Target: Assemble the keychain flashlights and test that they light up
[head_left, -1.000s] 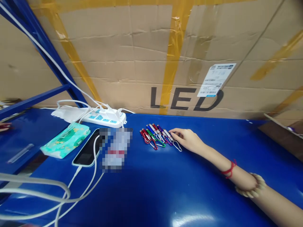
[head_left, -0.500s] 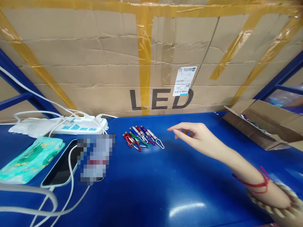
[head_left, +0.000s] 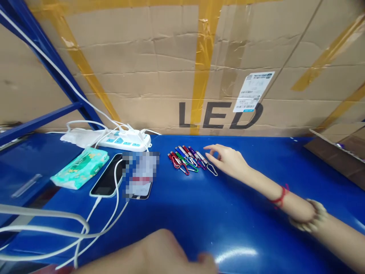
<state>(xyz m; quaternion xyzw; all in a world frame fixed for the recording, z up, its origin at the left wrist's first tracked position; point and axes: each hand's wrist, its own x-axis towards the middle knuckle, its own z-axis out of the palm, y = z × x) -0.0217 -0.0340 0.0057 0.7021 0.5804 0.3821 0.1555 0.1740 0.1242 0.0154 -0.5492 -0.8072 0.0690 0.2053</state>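
A row of keychain penlights (head_left: 186,156), small metal tubes in red, green, blue, purple and silver with carabiner clips, lies on the blue shelf (head_left: 176,209). My right hand (head_left: 228,160) hovers at the row's right end, closest to the silver penlight (head_left: 203,156). Its index finger and thumb are apart with nothing between them; whether a fingertip touches the silver one cannot be made out. Low in the picture is my left hand (head_left: 159,253), blurred and cut off by the frame edge, its fingers mostly hidden.
On the left are a white power strip (head_left: 125,140), a green tissue pack (head_left: 81,167), a phone (head_left: 107,179), a partly pixelated second phone (head_left: 144,190) and white cables (head_left: 57,213). An open carton (head_left: 336,156) stands right. A large taped cardboard box (head_left: 159,76) forms the back.
My left hand has come into view at the bottom. My right hand is now closer to the penlights. The view has turned left, shifting everything rightward in the picture.
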